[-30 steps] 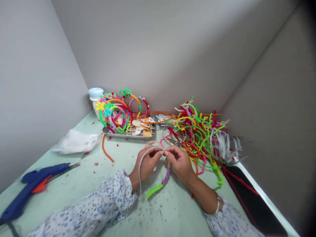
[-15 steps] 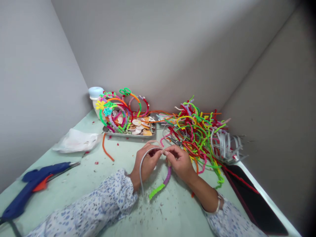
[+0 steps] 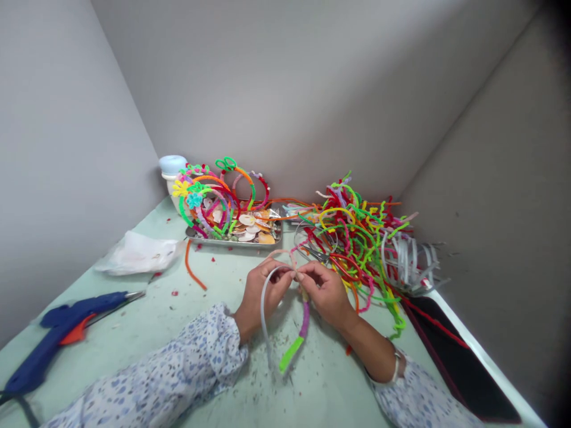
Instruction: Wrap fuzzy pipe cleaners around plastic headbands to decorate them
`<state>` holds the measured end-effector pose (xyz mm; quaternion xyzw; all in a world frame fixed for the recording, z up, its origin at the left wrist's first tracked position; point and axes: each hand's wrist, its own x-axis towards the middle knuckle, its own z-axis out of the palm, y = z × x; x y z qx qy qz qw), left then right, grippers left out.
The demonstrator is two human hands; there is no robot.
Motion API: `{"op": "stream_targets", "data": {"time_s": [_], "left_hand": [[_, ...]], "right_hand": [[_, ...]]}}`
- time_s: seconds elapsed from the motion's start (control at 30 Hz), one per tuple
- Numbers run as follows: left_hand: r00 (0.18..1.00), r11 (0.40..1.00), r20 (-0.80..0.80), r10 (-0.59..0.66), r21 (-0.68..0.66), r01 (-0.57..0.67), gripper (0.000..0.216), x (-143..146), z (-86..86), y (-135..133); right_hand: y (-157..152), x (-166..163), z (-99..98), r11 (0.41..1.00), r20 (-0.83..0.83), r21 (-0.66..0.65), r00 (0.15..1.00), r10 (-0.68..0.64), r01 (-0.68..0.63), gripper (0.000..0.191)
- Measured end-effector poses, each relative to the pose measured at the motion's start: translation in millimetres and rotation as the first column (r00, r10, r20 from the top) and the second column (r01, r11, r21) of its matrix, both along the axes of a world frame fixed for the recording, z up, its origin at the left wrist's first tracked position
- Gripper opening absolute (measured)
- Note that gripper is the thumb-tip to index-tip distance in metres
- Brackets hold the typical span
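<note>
A grey headband [image 3: 264, 309] hangs as an arch between my two hands, its bare end pointing down on the left. Purple and green pipe cleaner wraps its other leg, which hangs below my right fingers. My left hand [image 3: 264, 291] pinches the band near its top. Close against it, the thumb and fingers of my right hand [image 3: 325, 291] pinch the same spot. A pale pink pipe cleaner [image 3: 280, 252] loops up from between the fingertips; its exact winding is hidden there. Just beyond my right hand lie scissors [image 3: 317, 255], partly covered by the pile.
At the back, a metal tray [image 3: 232, 242] holds shells and finished colourful headbands. To the right are a heap of pipe cleaners [image 3: 361, 238] and a bundle of grey headbands [image 3: 408, 264]. A blue glue gun [image 3: 66, 333] and white plastic bag [image 3: 138, 254] lie left.
The headband has swung slightly, its lower ends shifting right and down. Above the fingers, the pale pink pipe cleaner's loop has changed position. Both hands stay nearly in place.
</note>
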<state>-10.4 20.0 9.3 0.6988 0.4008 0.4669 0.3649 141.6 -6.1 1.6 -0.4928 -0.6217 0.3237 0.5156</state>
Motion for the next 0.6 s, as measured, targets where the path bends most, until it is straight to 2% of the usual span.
{"op": "stream_targets", "data": {"time_s": [0.4,0.6], "left_hand": [[0.998,0.998,-0.041,0.050,0.028,-0.048,0.006,1.4,2.9,-1.5],[1.000,0.999,-0.008,0.027,0.031,-0.027,0.007,1.5,3.5,-1.4]], "right_hand": [[0.7,-0.5,-1.2,0.997,-0.059,-0.057,0.997,0.052,-0.056,0.013],[2.1,-2.9,0.2,0.989,-0.183,-0.115,0.981,0.071,-0.093,0.013]]}}
